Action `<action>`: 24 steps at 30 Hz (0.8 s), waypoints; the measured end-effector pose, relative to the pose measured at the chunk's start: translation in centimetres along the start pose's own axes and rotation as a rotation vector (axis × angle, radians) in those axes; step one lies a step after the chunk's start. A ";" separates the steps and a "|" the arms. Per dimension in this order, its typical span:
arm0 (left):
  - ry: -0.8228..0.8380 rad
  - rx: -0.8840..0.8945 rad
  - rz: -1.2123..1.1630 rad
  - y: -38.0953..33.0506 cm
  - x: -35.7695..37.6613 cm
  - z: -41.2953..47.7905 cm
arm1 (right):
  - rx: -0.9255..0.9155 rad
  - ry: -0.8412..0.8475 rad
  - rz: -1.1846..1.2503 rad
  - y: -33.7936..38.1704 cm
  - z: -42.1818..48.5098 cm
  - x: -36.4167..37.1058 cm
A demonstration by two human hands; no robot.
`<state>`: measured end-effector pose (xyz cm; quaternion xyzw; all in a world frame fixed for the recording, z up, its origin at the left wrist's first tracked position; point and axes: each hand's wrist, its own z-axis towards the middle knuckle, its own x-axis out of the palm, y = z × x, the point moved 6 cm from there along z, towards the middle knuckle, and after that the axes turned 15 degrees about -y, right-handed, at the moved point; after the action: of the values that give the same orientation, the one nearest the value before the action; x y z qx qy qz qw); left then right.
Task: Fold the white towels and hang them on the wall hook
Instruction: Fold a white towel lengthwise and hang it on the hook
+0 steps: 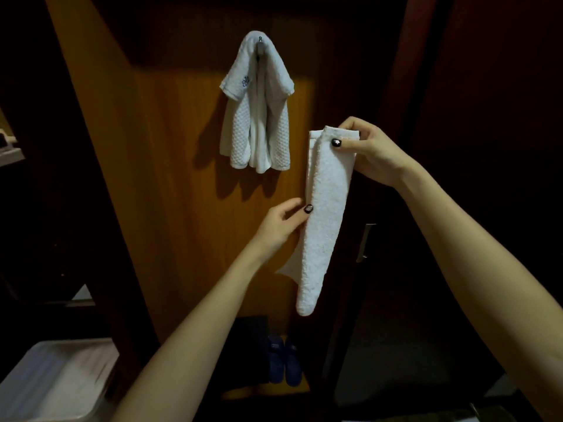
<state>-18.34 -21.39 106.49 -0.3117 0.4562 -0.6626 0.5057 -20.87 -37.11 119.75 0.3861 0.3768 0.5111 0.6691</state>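
Right hand (374, 150): thumb across the front and fingers behind, pinching the top end of the folded towel (326, 214). Left hand (280, 226): lower down, thumb on the towel's left edge about mid-length, fingers curled behind it, so it looks like a light pinch. Both hands are holding the same towel, nothing else.

The folded towel is a long narrow strip held in the air between the hands. Its long axis is near vertical, with the lower end tilted a bit left. The free lower end hangs below the left hand, and a loose corner pokes out on the left side.

Key relation: the hook (260, 39) lies up and to the left of both hands, well apart from them, on the wooden panel (170, 147). The right hand, which holds the top end, is the higher one and closer to hook height. The left hand sits more directly under the hook. The strip's top end points up, not toward the hook.

The hook is already covered by the hung towels (256, 108), white and draped over it. There seem to be several layers, count unclear. Judgement: folding looks about done, and the hang would call for a lift up and left, over what's already there.

Further out: a metal handle (364, 242) right of the strip, blue slippers (285, 363) on the floor below, and a white bin (54, 382) lower left.
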 end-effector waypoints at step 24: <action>0.113 -0.041 0.050 3.2 0.3 -0.6 | 0.145 0.048 0.355 -2.6 -0.9 -5.0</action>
<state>-17.75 -21.76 103.24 -0.2724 0.5051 -0.6568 0.4891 -21.63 -42.36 117.55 0.4813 0.3544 0.6016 0.5300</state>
